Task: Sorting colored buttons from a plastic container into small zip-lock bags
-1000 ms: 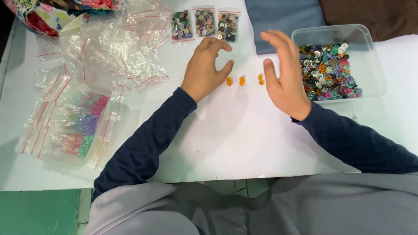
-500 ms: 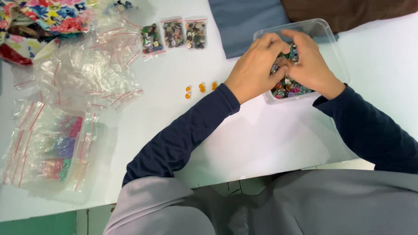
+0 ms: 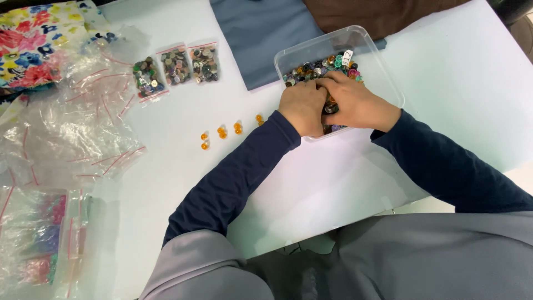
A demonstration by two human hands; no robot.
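A person in a grey garment and dark blue sleeves (image 3: 233, 183) leans over a white table (image 3: 461, 72), seen from above. A blue cloth (image 3: 255, 33) and a brown cloth (image 3: 377, 14) lie folded along the table's far edge, and a floral fabric (image 3: 33, 41) sits at the far left corner. A loose heap of clear zip bags with red seals (image 3: 72, 128) spreads over the left side, with more bags holding coloured pieces (image 3: 39, 244) nearer the front edge. A clear plastic tub (image 3: 383, 66) stands just in front of the cloths, filled with mixed coloured buttons (image 3: 319, 69). Both hands are down inside the tub: the left hand (image 3: 302, 105) and the right hand (image 3: 355, 105) lie side by side, touching, fingers curled into the buttons; whether either has pinched 1 up cannot be told, as the fingertips are buried. 3 small sealed bags of buttons (image 3: 176, 66) lie in a row to the left of the tub. Between them and the left sleeve, about 5 small orange beads (image 3: 222, 132) sit in a loose line on the bare table, well apart from the hands.
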